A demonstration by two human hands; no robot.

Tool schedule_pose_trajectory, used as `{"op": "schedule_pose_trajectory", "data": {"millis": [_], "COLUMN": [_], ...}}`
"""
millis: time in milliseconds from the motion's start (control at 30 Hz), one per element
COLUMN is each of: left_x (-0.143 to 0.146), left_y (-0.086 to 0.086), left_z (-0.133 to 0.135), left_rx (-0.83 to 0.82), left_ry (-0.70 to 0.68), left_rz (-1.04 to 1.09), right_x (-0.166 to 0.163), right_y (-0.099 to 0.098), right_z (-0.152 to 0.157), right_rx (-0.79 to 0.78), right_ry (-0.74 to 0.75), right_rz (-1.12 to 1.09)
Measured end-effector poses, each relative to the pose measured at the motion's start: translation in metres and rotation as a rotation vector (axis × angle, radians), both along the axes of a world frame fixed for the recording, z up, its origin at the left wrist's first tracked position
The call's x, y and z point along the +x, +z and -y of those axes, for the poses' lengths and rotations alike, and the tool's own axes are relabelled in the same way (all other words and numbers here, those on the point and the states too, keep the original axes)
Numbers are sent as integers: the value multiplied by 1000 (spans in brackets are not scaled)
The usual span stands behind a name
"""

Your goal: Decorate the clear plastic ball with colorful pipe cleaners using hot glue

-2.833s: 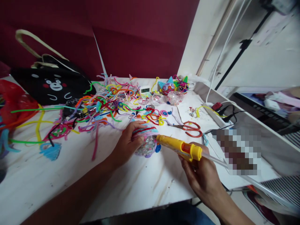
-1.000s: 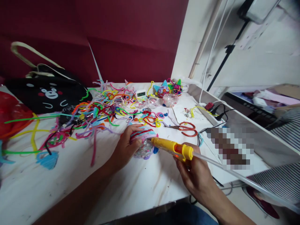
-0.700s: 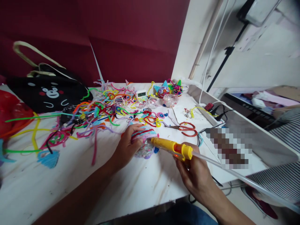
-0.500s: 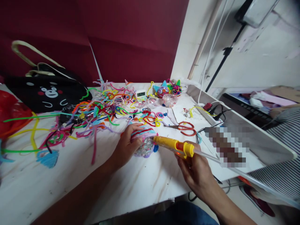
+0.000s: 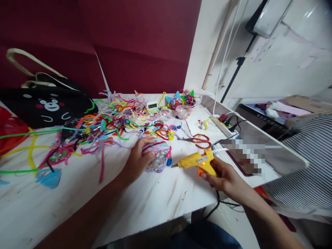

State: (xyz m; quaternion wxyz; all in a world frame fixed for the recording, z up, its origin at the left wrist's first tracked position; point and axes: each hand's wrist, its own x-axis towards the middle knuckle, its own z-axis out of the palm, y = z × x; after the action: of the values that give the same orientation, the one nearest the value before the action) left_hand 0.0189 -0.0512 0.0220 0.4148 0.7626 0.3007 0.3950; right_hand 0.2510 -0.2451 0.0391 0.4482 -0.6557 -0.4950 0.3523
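Clasps in the left hand (image 5: pixel 136 160) a clear ball (image 5: pixel 157 162), filled with glittery bits and wrapped in pipe cleaners (image 5: pixel 153 145), down on the surface (image 5: pixel 155 202). Grips in the right hand (image 5: pixel 223 177) a yellow glue gun (image 5: pixel 196 161), nozzle just short of the ball. Has red scissors (image 5: pixel 199 140) just beyond it.
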Motion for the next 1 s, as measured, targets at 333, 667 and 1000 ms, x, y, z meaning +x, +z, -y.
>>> {"op": "schedule_pose_trajectory", "data": {"millis": [333,667,1000], "left_x": [0,-1,0], "left_y": [-1,-7,-2], "left_z": [-2,-2,1], "left_rx": [2,37,54], "left_ry": [1,2,11], "left_rz": [12,20,6], "right_x": [-2,-28,-36], "right_y": [-23,-2,0], "right_z": [-9,-61,-91], "right_rx": [-164,511,615], "right_ry": [59,228,308], "right_rz": [538,650,633]}}
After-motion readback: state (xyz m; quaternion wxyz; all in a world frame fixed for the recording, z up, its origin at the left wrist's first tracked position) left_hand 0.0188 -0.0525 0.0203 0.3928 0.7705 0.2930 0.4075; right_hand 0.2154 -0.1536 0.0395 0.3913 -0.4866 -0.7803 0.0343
